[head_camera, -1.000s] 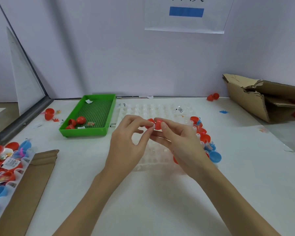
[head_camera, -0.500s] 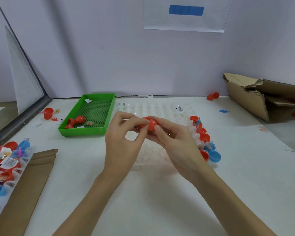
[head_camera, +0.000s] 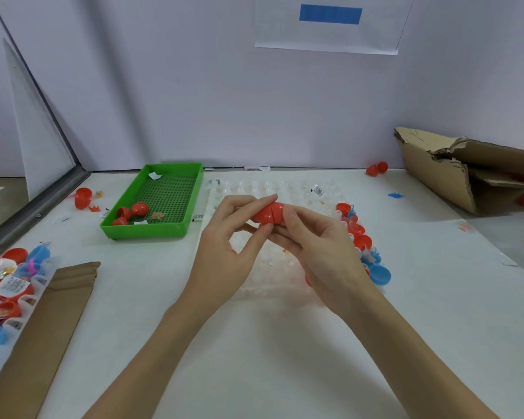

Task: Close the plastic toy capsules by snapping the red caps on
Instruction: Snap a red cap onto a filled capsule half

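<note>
A red capsule (head_camera: 268,213) is held between both hands above the clear blister tray (head_camera: 263,267). Its two red halves sit together with a visible seam in the middle. My left hand (head_camera: 227,246) pinches the left half with thumb and fingers. My right hand (head_camera: 318,246) grips the right half, thumb on top. Red caps and open capsules (head_camera: 360,237) with one blue half (head_camera: 380,275) line the tray's right edge, partly hidden by my right hand.
A green tray (head_camera: 191,204) at the back left holds red capsule pieces (head_camera: 133,211). A rack of red and blue capsules (head_camera: 6,282) and brown cardboard (head_camera: 43,328) lie at the left. A torn cardboard box (head_camera: 466,173) stands at the right. Loose red capsules (head_camera: 377,168) lie by the wall.
The two red halves, apart a second ago, have been brought together into one capsule. Both hands shifted slightly left while pressing.
</note>
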Available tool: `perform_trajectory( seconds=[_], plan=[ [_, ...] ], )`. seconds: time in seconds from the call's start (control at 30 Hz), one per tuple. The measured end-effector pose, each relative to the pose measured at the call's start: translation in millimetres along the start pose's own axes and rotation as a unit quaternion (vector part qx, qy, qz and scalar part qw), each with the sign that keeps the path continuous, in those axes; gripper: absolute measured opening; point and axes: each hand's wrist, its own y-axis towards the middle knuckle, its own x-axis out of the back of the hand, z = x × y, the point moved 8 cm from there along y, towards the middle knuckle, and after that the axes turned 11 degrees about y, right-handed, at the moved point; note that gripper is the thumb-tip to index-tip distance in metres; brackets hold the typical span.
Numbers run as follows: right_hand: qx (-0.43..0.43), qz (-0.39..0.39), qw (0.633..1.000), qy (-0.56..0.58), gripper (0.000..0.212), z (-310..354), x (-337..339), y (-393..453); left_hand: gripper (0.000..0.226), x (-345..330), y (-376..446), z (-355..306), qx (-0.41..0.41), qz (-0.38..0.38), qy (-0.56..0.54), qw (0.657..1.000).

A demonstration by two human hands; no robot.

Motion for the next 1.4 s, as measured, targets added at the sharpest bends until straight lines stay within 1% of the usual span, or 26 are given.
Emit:
perform_trajectory(
  seconds=[0.13, 0.23, 0.3, 0.4, 0.5, 0.6, 0.73, 0.97, 1.1, 1.2, 1.3, 1.4],
  plan=[
    [-0.008, -0.002, 1.000, 0.009, 0.030, -2, -1, 1, 0.040, 4, -2, -1, -0.011, -0.021, 0.006, 1.000],
    [0.000, 0.008, 1.000, 0.004, 0.025, 0, 0, 0, 0.042, 3, -2, -1, -0.015, -0.021, 0.015, 1.000],
    [0.001, 0.015, 1.000, -0.001, 0.024, 1, -1, -1, 0.042, 2, -3, 0, -0.002, -0.023, -0.003, 1.000],
    [-0.008, 0.022, 1.000, 0.010, 0.028, 0, -2, -1, 0.039, 5, -3, 2, 0.022, -0.045, -0.031, 0.998],
    [-0.033, 0.025, 0.998, 0.043, 0.029, -2, -3, -2, 0.036, 4, -3, 3, 0.018, -0.044, -0.032, 0.998],
    [-0.067, 0.021, 0.993, 0.099, 0.029, -3, -5, -2, 0.037, 2, -3, 2, 0.005, -0.039, -0.021, 0.999],
    [-0.070, 0.037, 0.987, 0.139, 0.028, -1, -10, -5, 0.042, 4, -3, 0, 0.001, -0.042, -0.014, 0.999],
    [-0.071, 0.041, 0.991, 0.107, 0.027, 3, -9, -5, 0.044, 9, -1, -1, 0.004, -0.031, -0.045, 0.998],
    [-0.073, 0.060, 0.993, 0.077, 0.027, 8, -11, -6, 0.042, 18, 1, -3, 0.001, -0.046, -0.039, 0.998],
    [-0.054, 0.073, 0.995, 0.049, 0.028, 13, -12, -6, 0.042, 23, 1, -5, -0.011, -0.057, -0.042, 0.997],
    [-0.037, 0.063, 0.997, 0.033, 0.027, 15, -11, -6, 0.042, 21, 0, -3, -0.015, -0.061, -0.060, 0.996],
    [-0.023, 0.033, 0.999, 0.021, 0.028, 17, -7, -5, 0.043, 9, -2, -2, 0.000, -0.044, -0.092, 0.995]
  ],
)
